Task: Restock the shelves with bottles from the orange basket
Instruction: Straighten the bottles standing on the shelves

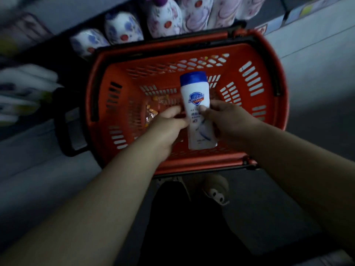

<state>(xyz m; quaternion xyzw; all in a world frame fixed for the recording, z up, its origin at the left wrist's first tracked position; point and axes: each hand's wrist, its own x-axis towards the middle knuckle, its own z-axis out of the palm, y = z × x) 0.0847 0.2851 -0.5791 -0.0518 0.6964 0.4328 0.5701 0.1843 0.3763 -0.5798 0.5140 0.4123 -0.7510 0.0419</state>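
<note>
The right thumb (204,108) presses on the front label of a white bottle (196,120), and the rest of the right hand (228,120) curls round its right edge. The left hand (169,123) grips the opposite edge, its fingers (173,112) bent against the bottle's left side. Between both hands the bottle is held nearly upright, its blue cap (193,78) pointing away from the person and its base towards them. It sits above the inside of the orange basket (269,73), clear of the slatted floor. A crumpled clear wrapper (152,112) with orange bits lies on the basket bottom, just left of the left hand. A black handle (65,131) folds out at the basket's left side. Beyond the far rim, white floral-printed bottles (163,18) stand in a row on a low shelf, blurred. The basket rests on a grey floor (317,54), and near its close rim a slipper (216,191) with two eyes shows
</note>
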